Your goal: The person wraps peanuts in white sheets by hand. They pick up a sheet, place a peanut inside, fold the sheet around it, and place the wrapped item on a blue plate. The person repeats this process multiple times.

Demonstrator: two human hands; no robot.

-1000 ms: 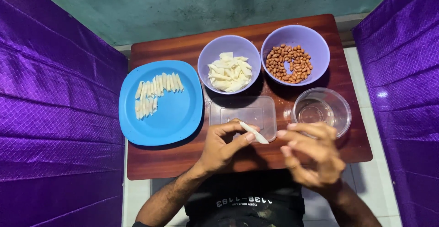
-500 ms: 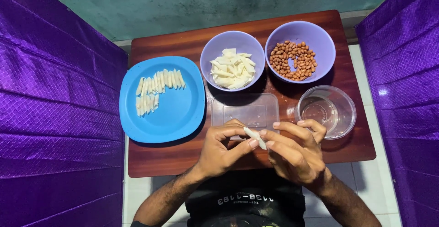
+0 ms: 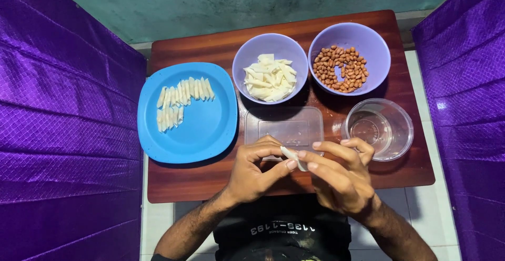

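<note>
While purple cloth (image 3: 63,124) walls in the table (image 3: 210,179) on both sides, we look down from head height and read the scene from the left. A blue plate (image 3: 205,129) carries two short rows of pale rolled pieces (image 3: 181,95), lying side by side near its far left edge. Next come a lilac bowl (image 3: 244,56) heaped with white wrapper scraps (image 3: 270,78), and beside it a second lilac bowl (image 3: 376,43) of red-brown peanuts (image 3: 340,67).

In front of the bowls lies a clear lid (image 3: 284,127), flat on the wood, and to its right stands a clear tub (image 3: 392,129) that seems to hold a little water.

At the near edge, over the lid's front rim, our left hand (image 3: 255,171) is curled nearly closed, thumb and forefinger pinching one end of a small white wrapper (image 3: 291,155). Our right hand (image 3: 342,177) meets it from the other side, its forefinger and thumb closed on the same piece while the other fingers stay loosely spread above. Whether anything is folded inside the wrapper we cannot tell.

We judge the wrapper to be very light, thin and soft, likely to tear or unroll if pulled, and perhaps a little tacky where damp. It wants a gentle fingertip hold at both ends, as here, with pressure kept even rather than squeezed at the middle.
</note>
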